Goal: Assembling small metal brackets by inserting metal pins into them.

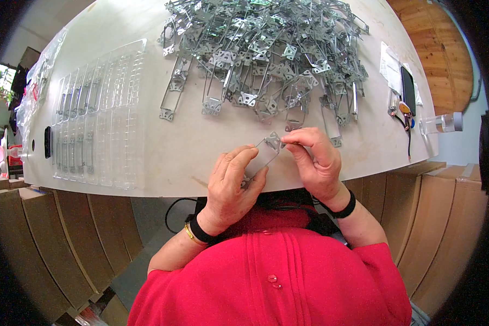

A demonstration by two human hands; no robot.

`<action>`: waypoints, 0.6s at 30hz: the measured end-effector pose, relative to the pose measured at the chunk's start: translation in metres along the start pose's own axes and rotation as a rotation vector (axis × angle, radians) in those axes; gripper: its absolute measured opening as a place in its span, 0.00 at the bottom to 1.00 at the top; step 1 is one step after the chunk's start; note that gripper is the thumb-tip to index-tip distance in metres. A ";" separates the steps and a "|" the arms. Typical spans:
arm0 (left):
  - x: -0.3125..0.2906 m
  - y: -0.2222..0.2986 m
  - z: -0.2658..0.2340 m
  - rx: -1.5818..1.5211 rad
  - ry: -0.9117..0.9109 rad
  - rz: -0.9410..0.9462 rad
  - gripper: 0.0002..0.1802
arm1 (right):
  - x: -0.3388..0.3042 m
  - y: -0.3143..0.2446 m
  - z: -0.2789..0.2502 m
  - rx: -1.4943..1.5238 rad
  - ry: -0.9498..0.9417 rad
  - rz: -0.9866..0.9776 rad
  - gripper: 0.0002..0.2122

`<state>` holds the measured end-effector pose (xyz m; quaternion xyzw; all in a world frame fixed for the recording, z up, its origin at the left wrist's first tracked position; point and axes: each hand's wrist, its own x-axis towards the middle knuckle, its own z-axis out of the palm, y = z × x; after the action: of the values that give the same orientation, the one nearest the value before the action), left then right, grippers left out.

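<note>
Between my two hands, above the near edge of the table, is a thin metal bracket (273,142) with long wire-like side rails and a punched end plate. My left hand (232,182) is closed round its lower end, thumb and fingers pinching the rails. At the upper end plate, my right hand (316,163) pinches with thumb and index finger. The part under my left fingers is mostly hidden. Just beyond my hands lies a big tangled heap of similar metal brackets (266,60), some with their ends sticking out toward me.
To the left, a clear plastic tray (114,141) holds several brackets in its slots. A small black bar (48,142) lies beside it. On the right are a dark phone-like slab (407,89), a tool with cords and a clear bottle (443,123). Cardboard boxes (440,217) flank the table.
</note>
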<state>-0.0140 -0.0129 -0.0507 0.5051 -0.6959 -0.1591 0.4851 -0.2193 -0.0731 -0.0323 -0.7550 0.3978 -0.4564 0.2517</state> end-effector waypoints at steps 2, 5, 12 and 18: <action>0.000 0.000 0.000 0.000 -0.001 -0.001 0.31 | 0.000 0.000 0.000 -0.005 -0.004 -0.012 0.09; 0.000 -0.001 0.001 0.000 0.004 0.006 0.31 | -0.004 0.003 0.000 -0.009 -0.013 0.030 0.09; 0.000 0.000 0.000 0.001 -0.010 -0.008 0.30 | -0.003 0.004 0.001 -0.021 0.000 -0.010 0.10; 0.000 0.000 0.000 -0.001 -0.008 0.005 0.30 | -0.001 0.003 0.000 -0.023 -0.005 -0.008 0.10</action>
<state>-0.0137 -0.0133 -0.0505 0.5023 -0.6991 -0.1604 0.4829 -0.2205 -0.0737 -0.0354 -0.7605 0.3994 -0.4510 0.2421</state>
